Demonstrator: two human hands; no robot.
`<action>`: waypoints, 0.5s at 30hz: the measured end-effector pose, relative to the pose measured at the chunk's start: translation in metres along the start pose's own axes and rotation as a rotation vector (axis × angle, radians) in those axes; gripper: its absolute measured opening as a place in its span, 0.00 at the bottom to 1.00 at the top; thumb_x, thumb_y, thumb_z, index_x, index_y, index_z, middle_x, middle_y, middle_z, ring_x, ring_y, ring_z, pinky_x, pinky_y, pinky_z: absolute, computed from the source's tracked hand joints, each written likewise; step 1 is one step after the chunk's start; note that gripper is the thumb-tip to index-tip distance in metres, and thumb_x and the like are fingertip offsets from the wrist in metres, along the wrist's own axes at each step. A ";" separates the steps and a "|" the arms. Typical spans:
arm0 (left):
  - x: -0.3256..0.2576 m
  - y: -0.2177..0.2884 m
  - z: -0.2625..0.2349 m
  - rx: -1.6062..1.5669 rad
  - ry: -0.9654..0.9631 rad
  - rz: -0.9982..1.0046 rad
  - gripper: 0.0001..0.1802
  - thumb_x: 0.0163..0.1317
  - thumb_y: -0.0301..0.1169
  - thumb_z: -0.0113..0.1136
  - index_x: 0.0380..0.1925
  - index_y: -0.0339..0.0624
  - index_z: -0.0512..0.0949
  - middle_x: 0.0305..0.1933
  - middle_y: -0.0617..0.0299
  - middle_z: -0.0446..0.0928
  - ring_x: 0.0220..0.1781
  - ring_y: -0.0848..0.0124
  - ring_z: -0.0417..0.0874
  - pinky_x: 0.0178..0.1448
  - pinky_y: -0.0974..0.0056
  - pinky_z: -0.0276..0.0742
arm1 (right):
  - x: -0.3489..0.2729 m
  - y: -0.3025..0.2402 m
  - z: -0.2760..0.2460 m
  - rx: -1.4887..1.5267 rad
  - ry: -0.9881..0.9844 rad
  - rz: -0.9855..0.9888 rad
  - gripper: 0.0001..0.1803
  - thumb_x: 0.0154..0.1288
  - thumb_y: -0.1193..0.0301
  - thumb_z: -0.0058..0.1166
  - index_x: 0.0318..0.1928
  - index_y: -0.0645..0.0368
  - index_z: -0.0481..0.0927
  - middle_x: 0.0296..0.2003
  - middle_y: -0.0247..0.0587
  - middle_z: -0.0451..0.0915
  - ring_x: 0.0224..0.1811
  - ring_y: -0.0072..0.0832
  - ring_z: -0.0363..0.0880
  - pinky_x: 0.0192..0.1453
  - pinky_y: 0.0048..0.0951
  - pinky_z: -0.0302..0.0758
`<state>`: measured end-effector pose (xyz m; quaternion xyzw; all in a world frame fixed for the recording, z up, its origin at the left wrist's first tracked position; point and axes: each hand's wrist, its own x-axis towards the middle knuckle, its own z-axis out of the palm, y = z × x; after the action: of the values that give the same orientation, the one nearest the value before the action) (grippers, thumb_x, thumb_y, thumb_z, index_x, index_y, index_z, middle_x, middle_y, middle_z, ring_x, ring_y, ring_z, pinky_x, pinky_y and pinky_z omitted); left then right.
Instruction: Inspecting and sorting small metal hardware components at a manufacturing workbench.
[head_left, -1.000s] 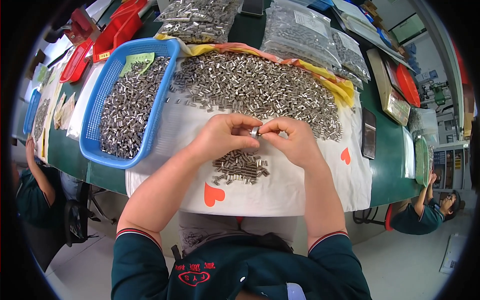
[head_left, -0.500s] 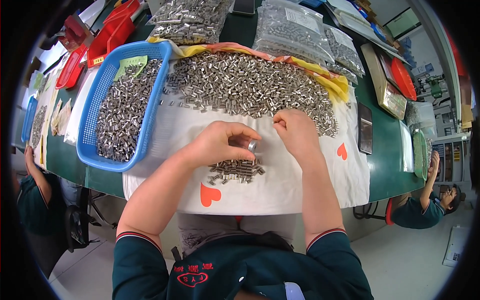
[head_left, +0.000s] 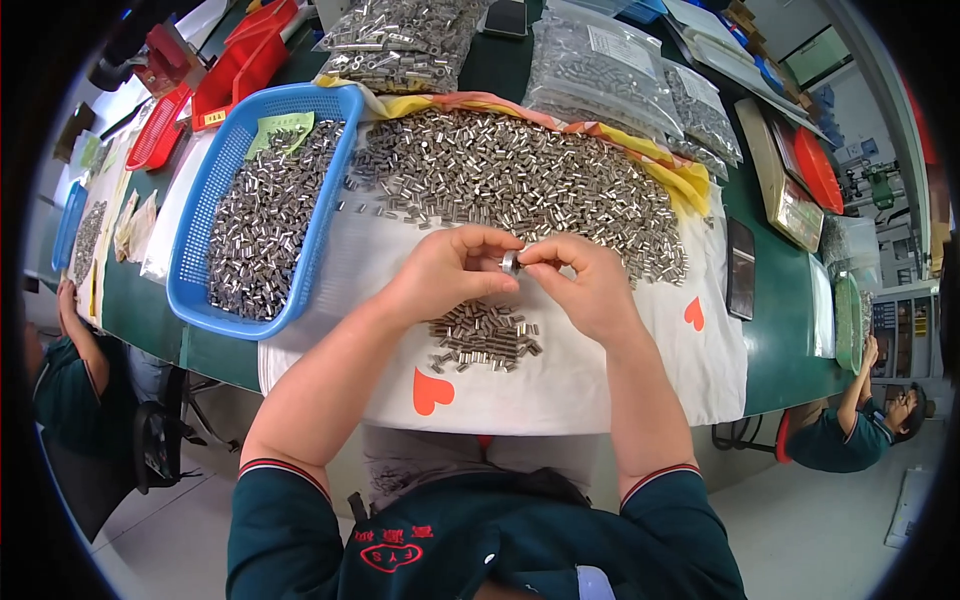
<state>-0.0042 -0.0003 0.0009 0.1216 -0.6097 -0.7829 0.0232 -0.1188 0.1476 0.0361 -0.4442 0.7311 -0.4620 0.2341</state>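
Between the thumb and fingers of my left hand (head_left: 455, 268) is a small round silver metal piece (head_left: 510, 263), held on edge. My right hand (head_left: 585, 285) is pinched closed, its fingertips right beside that piece; what they hold, if anything, is hidden. Under my left hand lies a small pile of short metal cylinders (head_left: 485, 335) on the white cloth (head_left: 590, 390). Beyond both hands spreads a large heap of similar cylinders (head_left: 520, 175), reaching close to my right knuckles.
At the left stands a blue perforated basket (head_left: 180, 260) of cylinders with a green paper slip (head_left: 285, 130). Bags of metal parts (head_left: 600, 70) line the back. A dark phone (head_left: 740, 268) lies at the right. Co-workers sit at either side, one in a dark shirt (head_left: 845, 440).
My right hand has come leftward from the heap's edge to the round metal piece. My left hand has risen slightly away from the small pile, keeping hold of that piece.
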 end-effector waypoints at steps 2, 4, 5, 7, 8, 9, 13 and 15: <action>-0.004 -0.002 -0.004 0.026 0.032 0.003 0.20 0.49 0.21 0.62 0.44 0.34 0.72 0.34 0.64 0.76 0.35 0.80 0.76 0.39 0.75 0.74 | 0.003 -0.002 0.007 0.039 0.016 0.013 0.06 0.50 0.78 0.55 0.31 0.62 0.78 0.30 0.36 0.78 0.30 0.22 0.75 0.36 0.22 0.70; 0.001 -0.005 0.000 0.010 0.016 0.070 0.20 0.48 0.21 0.63 0.43 0.33 0.72 0.34 0.63 0.76 0.37 0.79 0.76 0.41 0.74 0.74 | -0.001 -0.004 -0.001 -0.041 0.022 -0.011 0.06 0.49 0.78 0.56 0.31 0.62 0.78 0.29 0.36 0.78 0.30 0.22 0.75 0.35 0.22 0.70; 0.003 -0.004 0.003 0.140 0.031 0.127 0.20 0.48 0.22 0.63 0.43 0.32 0.73 0.35 0.61 0.76 0.37 0.78 0.77 0.42 0.73 0.74 | -0.001 -0.004 -0.003 -0.128 0.033 -0.030 0.06 0.48 0.78 0.56 0.30 0.62 0.78 0.29 0.36 0.78 0.29 0.21 0.75 0.34 0.22 0.70; 0.006 -0.008 0.008 0.083 0.005 0.138 0.20 0.47 0.25 0.65 0.42 0.33 0.73 0.35 0.61 0.77 0.37 0.78 0.76 0.42 0.73 0.74 | -0.005 -0.003 -0.002 -0.160 0.085 -0.074 0.05 0.46 0.78 0.56 0.28 0.62 0.77 0.26 0.37 0.77 0.27 0.24 0.75 0.32 0.23 0.70; 0.006 -0.011 0.008 0.103 0.034 0.150 0.20 0.46 0.26 0.66 0.42 0.34 0.74 0.35 0.62 0.77 0.35 0.78 0.76 0.41 0.73 0.73 | -0.006 -0.002 0.003 -0.142 0.077 -0.109 0.05 0.46 0.78 0.56 0.28 0.62 0.77 0.26 0.37 0.77 0.27 0.24 0.75 0.32 0.23 0.70; 0.002 -0.014 0.004 0.201 0.071 0.133 0.20 0.45 0.26 0.67 0.41 0.34 0.75 0.35 0.61 0.78 0.35 0.78 0.76 0.40 0.73 0.73 | -0.005 0.000 0.009 -0.237 0.104 -0.190 0.05 0.45 0.79 0.56 0.27 0.60 0.76 0.24 0.38 0.76 0.27 0.28 0.74 0.32 0.26 0.70; -0.002 -0.012 0.005 0.226 0.117 0.102 0.21 0.45 0.26 0.67 0.42 0.35 0.75 0.36 0.61 0.78 0.35 0.78 0.76 0.41 0.73 0.73 | -0.007 0.002 0.019 -0.401 0.204 -0.385 0.06 0.43 0.80 0.55 0.24 0.58 0.73 0.22 0.39 0.73 0.27 0.36 0.71 0.31 0.31 0.69; -0.002 -0.012 0.007 0.210 0.119 0.097 0.21 0.45 0.26 0.67 0.42 0.35 0.75 0.36 0.61 0.78 0.35 0.78 0.76 0.41 0.73 0.73 | -0.010 0.003 0.019 -0.421 0.201 -0.388 0.06 0.43 0.79 0.55 0.23 0.58 0.73 0.22 0.37 0.73 0.27 0.35 0.72 0.31 0.31 0.69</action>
<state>-0.0022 0.0101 -0.0088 0.1401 -0.6910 -0.7041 0.0844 -0.1012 0.1478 0.0246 -0.5663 0.7318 -0.3781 -0.0289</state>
